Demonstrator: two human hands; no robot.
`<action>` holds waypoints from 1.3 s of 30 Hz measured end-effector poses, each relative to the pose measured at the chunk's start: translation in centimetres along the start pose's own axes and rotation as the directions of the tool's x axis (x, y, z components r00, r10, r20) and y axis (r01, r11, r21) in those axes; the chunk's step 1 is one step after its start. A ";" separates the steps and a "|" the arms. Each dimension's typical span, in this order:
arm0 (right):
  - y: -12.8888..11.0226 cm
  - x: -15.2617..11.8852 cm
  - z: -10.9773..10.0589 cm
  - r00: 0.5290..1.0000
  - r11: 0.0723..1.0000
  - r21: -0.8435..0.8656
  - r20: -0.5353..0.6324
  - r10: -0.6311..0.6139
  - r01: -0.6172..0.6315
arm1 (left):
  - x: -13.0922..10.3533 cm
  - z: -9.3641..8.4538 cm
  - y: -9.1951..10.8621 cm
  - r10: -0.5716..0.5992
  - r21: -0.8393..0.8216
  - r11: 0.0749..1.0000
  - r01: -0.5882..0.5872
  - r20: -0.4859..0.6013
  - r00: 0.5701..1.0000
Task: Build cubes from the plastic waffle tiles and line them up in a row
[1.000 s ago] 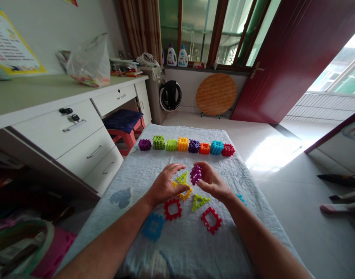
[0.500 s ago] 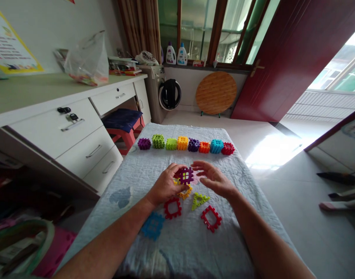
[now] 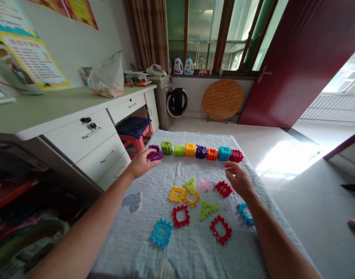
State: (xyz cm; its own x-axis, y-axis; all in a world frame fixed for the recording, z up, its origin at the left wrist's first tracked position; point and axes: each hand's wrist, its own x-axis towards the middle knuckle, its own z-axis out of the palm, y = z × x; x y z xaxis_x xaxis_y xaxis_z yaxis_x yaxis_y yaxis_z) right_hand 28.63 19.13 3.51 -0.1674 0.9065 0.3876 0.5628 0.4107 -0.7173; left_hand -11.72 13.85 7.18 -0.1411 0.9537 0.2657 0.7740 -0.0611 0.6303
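My left hand (image 3: 142, 162) pinches a purple square window piece (image 3: 156, 155) between thumb and fingers. It is at the left end of a row of blocks, right in front of the purple stack (image 3: 153, 147), which it partly hides. My right hand (image 3: 239, 179) hovers with loosely bent fingers and nothing in them, near a red window piece (image 3: 224, 188). A blue piece (image 3: 246, 213) lies partly under my right wrist. Between my arms lie two yellow pieces (image 3: 176, 193), two green triangles (image 3: 208, 209), two red frames (image 3: 181, 216) and a blue window piece (image 3: 161, 233).
The row goes on rightward with a green stack (image 3: 167, 148), yellow cube (image 3: 190, 149), orange block (image 3: 212, 154), blue stack (image 3: 224, 153) and red stack (image 3: 236, 155). Everything rests on a pale blue cloth (image 3: 130, 236). Left stand a white desk (image 3: 58, 108) and a stool (image 3: 133, 128).
My left hand has carried the purple piece from the middle to the row's left end. My right hand has moved right, away from it. The view has shifted, uncovering more loose pieces.
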 end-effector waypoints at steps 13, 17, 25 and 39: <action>0.2 -0.2 0.3 0.997 0.992 -0.125 0.074 -0.005 0.015 | 9.3 -2.4 -5.3 0.017 0.237 0.969 -0.077 0.246 0.969; 0.3 -0.2 0.4 0.996 0.990 -0.139 0.089 -0.014 0.026 | 10.4 -2.2 -5.8 -0.011 0.205 0.977 -0.058 0.319 0.948; 1.0 -0.2 0.6 0.994 0.991 -0.133 0.111 -0.002 0.017 | 10.7 -2.0 -6.1 -0.047 0.177 0.984 -0.019 0.364 0.930; 1.2 -0.2 0.7 0.991 0.990 -0.142 0.133 0.027 -0.008 | 10.7 -1.1 -5.5 -0.043 0.243 0.969 -0.035 0.309 0.950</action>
State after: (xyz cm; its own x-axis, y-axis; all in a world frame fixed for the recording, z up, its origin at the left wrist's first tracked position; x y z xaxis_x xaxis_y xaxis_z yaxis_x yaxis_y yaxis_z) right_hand 28.78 19.48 2.21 -0.2589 0.9221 0.2876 0.6732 0.3858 -0.6309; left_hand -18.11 24.04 7.37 0.0233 0.9997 0.0002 0.9051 -0.0212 0.4246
